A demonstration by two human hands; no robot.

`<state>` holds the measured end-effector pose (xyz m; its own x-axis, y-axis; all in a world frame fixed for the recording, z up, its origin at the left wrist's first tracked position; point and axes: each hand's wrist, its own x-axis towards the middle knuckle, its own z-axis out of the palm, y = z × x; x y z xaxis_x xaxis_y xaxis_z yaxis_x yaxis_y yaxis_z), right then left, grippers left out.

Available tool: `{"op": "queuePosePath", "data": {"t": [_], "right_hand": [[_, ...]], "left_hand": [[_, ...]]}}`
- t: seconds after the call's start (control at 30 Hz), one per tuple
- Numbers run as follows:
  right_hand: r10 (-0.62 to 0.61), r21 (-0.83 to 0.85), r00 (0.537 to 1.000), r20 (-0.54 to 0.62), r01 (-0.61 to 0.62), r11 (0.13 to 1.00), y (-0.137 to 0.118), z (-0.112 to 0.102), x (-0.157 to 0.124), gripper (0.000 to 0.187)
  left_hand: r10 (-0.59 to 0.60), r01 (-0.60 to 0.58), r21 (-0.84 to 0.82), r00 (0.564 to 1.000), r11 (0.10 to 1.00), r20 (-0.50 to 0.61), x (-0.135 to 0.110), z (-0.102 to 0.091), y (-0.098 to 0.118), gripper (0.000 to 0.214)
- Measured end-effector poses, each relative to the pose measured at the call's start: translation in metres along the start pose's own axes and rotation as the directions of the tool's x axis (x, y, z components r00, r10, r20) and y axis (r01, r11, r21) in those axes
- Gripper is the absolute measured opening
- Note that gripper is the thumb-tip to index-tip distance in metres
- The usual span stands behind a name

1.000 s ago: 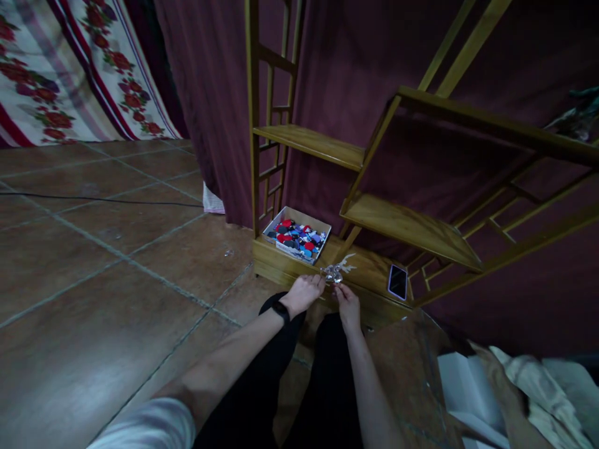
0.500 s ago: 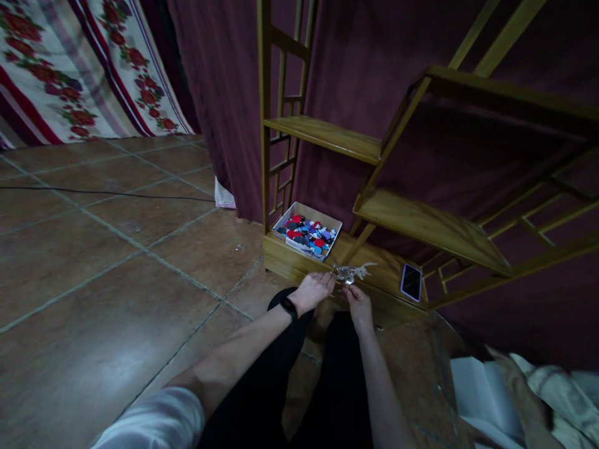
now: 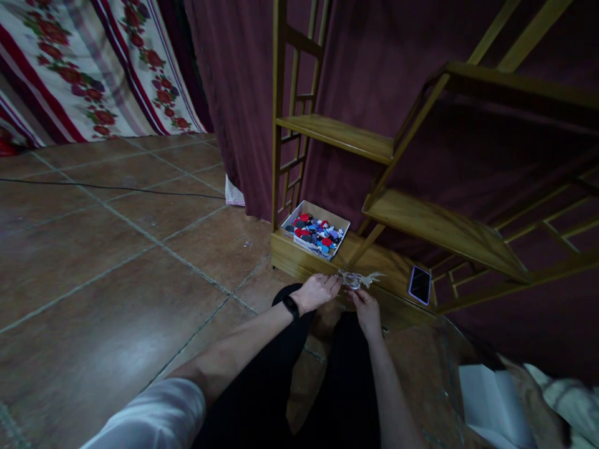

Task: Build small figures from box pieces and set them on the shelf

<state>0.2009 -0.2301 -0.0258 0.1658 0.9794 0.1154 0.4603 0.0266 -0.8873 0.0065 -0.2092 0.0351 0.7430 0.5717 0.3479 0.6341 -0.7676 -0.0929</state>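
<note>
A clear, crinkled piece of what looks like transparent plastic [image 3: 353, 280] is between my hands, just in front of the low wooden shelf. My left hand [image 3: 321, 290], with a black band on its wrist, has its fingers closed on the left end of this piece. From below, my right hand [image 3: 365, 309] pinches its lower edge with thumb and fingertips. The piece's pointed end sticks out to the right, over the shelf. Its exact kind is too small to make out. Close beyond my left hand stands an open box [image 3: 316, 229] full of small red, blue, black and purple pieces.
The wooden shelf unit [image 3: 299, 260] rises in front of me with stepped boards. A phone [image 3: 420, 285] lies on its bottom board at the right. A white box [image 3: 493, 399] is on the floor at lower right. A black cable [image 3: 116, 189] crosses the tiles.
The whole view has shifted slightly, so things appear further right. The clear piece has turned a little between my fingers; both hands keep hold of it.
</note>
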Motion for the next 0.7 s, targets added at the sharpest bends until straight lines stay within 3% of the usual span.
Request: {"op": "queuePosePath", "data": {"t": [0.43, 0.7], "right_hand": [[-0.109, -0.259, 0.993, 0.054, 0.119, 0.958, -0.002, 0.003, -0.008, 0.031], [-0.132, -0.333, 0.991, 0.036, 0.136, 0.933, -0.008, 0.002, -0.009, 0.032]], "left_hand": [[0.035, -0.034, 0.036, 0.999, 0.999, -0.028, -0.006, -0.009, -0.007, 0.024], [0.033, -0.033, 0.003, 0.999, 0.999, -0.005, -0.005, -0.009, -0.008, 0.023]]}}
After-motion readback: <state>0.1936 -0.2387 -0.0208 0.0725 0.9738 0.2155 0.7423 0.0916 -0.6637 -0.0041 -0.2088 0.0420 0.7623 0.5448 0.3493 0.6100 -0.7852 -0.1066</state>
